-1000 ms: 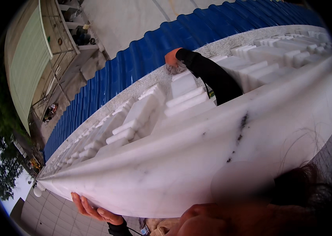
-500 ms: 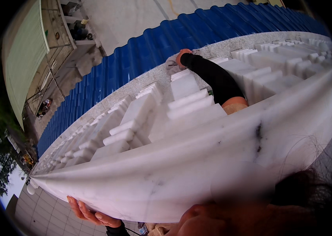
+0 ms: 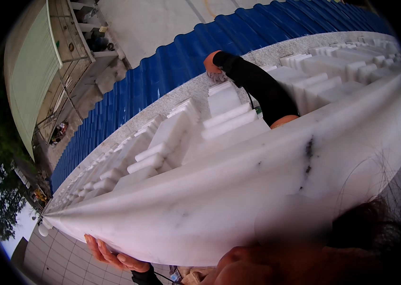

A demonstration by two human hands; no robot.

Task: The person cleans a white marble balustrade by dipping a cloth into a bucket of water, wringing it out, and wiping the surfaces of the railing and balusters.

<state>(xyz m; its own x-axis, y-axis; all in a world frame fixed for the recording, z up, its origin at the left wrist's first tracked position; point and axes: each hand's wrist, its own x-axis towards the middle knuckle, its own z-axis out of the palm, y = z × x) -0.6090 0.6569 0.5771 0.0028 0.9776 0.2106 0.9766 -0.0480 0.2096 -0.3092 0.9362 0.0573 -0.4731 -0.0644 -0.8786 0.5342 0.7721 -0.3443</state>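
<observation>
A white marble handrail with grey-black veining runs across the view, over a row of thick, stepped marble balusters. My right arm, in a black sleeve, passes over the rail and down between the balusters. At its end my right hand is closed on a bunched grey cloth, at the far end of one baluster beside the speckled stone ledge. My left hand rests against the near side of the rail at the lower left, its fingers stretched out and holding nothing.
Beyond the ledge slopes a blue corrugated roof, with pale concrete ground far below. A light green canopy stands at the upper left. Grey floor tiles lie on my side of the rail.
My right hand has shifted slightly left and up, and the cloth, which was spread wider on the ledge, shows less now. My left hand stays against the rail. The view has tilted a little.
</observation>
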